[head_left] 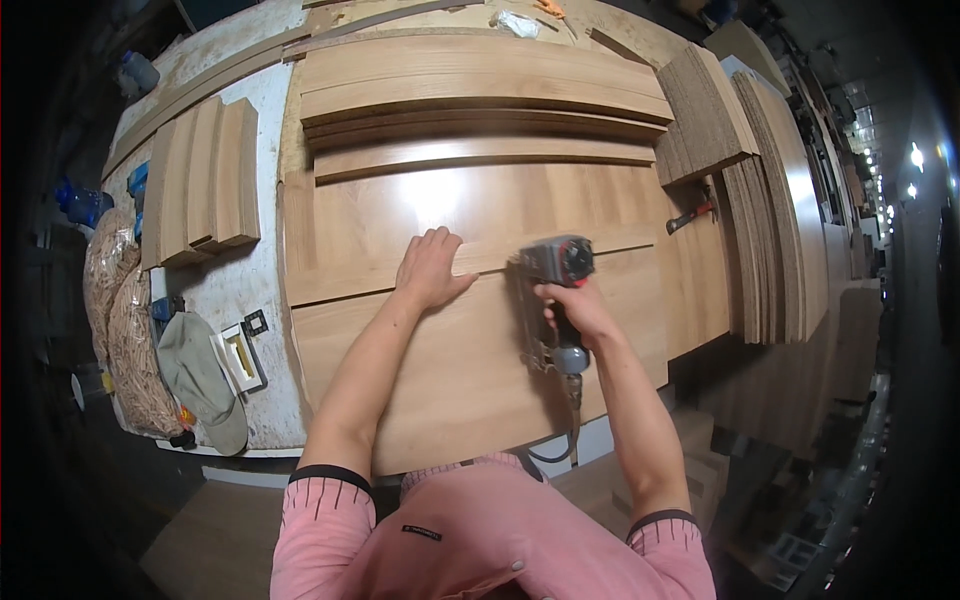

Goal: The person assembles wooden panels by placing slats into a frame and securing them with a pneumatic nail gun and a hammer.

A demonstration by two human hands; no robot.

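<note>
My right hand is wrapped round the handle of a grey and black nail gun, its air hose running down toward me. The gun's head is over the dark gap between two wood-grain boards; whether it touches them I cannot tell. On the far board, close to that gap, my left hand lies palm down, fingers stretched and thumb apart. The near board reaches the bench edge in front of me.
Stacked wood-grain strips lie along the far side. On the left are upright strips, a bag of wooden dowels and a grey cap. A red-handled hammer rests beside the chipboard pieces on the right.
</note>
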